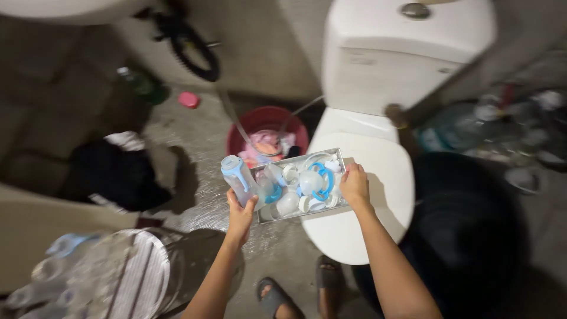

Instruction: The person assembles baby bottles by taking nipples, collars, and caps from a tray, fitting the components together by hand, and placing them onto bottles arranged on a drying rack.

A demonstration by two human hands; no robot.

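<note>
Floor, far left: a striped round lid [137, 273] sits at the lower left edge, with a dark cloth heap [115, 174] above it and a small pink cap [189, 100] further up on the wet floor [201, 142].
Left hand: the left hand [239, 214] is curled around the tray's left edge, thumb up beside the bottle.
Bottle: a clear baby bottle [238, 178] with a blue handle stands tilted at the tray's left end, leaning outward, touching the left hand.
Tray: a metal tray [299, 211] is held level between both hands, its right end over the toilet lid's left edge; it is full of clear and white bottle parts and a blue ring [322, 180].
Bucket: a red bucket [267, 120] stands on the floor just behind the tray, with pink things inside.
Right hand: the right hand [355, 185] is closed on the tray's right edge.
Toilet: a white toilet [378, 177], lid shut, with its tank [401, 53] above.
Far right: blurred clutter along the floor's right edge.
Bottom: two feet in grey slippers [298, 289].
</note>
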